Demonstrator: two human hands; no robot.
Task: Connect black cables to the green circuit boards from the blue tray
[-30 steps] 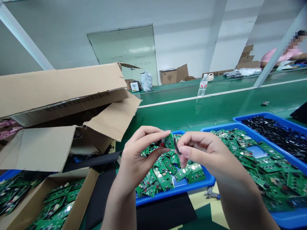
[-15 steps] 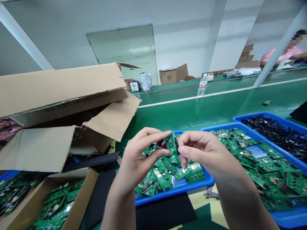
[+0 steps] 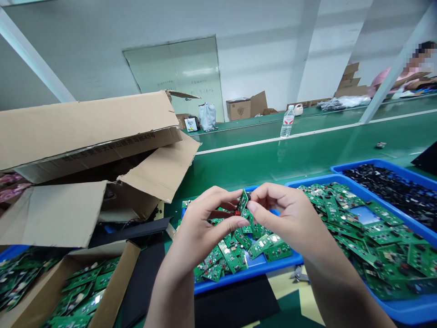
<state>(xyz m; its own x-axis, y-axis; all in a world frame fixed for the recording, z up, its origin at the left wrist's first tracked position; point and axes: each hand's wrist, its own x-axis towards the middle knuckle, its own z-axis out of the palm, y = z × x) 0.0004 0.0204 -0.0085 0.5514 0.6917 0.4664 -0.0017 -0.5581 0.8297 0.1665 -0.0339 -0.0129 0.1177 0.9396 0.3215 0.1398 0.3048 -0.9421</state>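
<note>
Both hands meet above a blue tray [image 3: 221, 286] of loose green circuit boards. My left hand [image 3: 201, 228] holds one circuit board [image 3: 243, 203] on edge between its thumb and fingers. A red component [image 3: 237, 212] shows on the side facing my left palm. My right hand [image 3: 285, 212] is closed in a pinch against the other side of this board. At its fingertips a small black piece [image 3: 249, 196] shows, mostly covered by the fingers. Whether the piece is fixed to the board I cannot tell.
On the right, one blue tray [image 3: 403, 306] holds more boards and another [image 3: 368, 162] holds small black pieces. Cardboard boxes [image 3: 85, 123] crowd the left, one with boards. Metal pliers [image 3: 300, 274] lie near my right forearm. A water bottle [image 3: 287, 122] stands behind; a person sits far right.
The board has turned more edge-on to me. My right fingers have moved slightly left and up, against the board, and the black piece is now more covered.
</note>
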